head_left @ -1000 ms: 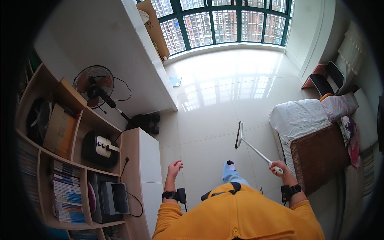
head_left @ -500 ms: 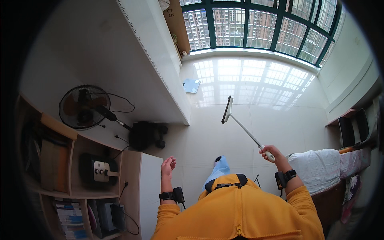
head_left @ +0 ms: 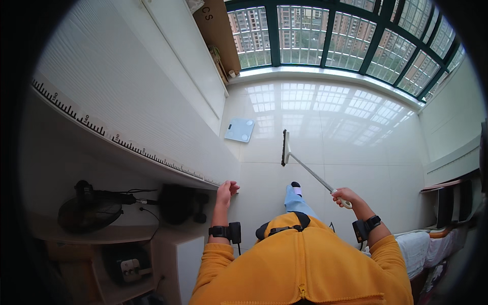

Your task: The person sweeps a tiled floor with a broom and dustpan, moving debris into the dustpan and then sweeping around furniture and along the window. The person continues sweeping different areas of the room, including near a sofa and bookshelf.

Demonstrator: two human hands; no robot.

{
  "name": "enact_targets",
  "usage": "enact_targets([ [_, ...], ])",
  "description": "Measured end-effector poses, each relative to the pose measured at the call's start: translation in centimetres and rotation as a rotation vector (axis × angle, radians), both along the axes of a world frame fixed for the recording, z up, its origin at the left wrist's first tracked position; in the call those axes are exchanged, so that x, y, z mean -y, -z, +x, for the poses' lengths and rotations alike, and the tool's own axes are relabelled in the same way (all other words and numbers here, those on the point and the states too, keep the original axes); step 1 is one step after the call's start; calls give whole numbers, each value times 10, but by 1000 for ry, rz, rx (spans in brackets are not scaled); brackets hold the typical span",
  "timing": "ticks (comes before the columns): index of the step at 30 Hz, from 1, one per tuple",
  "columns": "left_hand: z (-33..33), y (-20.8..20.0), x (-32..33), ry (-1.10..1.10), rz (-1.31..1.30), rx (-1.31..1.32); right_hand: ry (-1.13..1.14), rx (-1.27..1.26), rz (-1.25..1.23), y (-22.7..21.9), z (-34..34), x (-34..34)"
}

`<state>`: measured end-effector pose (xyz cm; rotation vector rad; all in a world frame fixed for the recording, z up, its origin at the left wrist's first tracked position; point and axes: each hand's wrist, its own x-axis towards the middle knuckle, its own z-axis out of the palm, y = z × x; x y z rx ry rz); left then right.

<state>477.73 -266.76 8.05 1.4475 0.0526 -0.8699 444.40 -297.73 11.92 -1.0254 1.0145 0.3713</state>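
Note:
My right hand (head_left: 345,196) is closed round the white grip of a long-handled brush (head_left: 312,173). Its grey rod slants forward and left to a white crosspiece with a dark strip along one side, held out over the pale tiles. Whether that head touches the floor, I cannot tell. My left hand (head_left: 227,191) is raised beside the lower corner of the white partition, with loosely bent fingers apart and nothing in them. A pale blue bathroom scale (head_left: 239,130) lies on the floor beyond it.
On the left, the white partition (head_left: 168,112) carries a ruler strip; a standing fan (head_left: 89,208) and wooden shelves (head_left: 124,296) are below it. A cloth-covered piece of furniture (head_left: 414,249) stands at right. Large windows (head_left: 305,38) close off the far end.
I have stepped forward, so the scale, windows and partition appear nearer, and the fan has slid back and lower. The brush head has swung slightly left; my right hand keeps its hold.

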Motion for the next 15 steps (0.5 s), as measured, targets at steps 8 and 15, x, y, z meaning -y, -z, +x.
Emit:
enact_targets([
  [8,98,16,86,-136,81,-109,-109,-1,105,6,247,149],
  [15,200,40,143,-182,125,-161,-71,40,392,54,455,190],
])
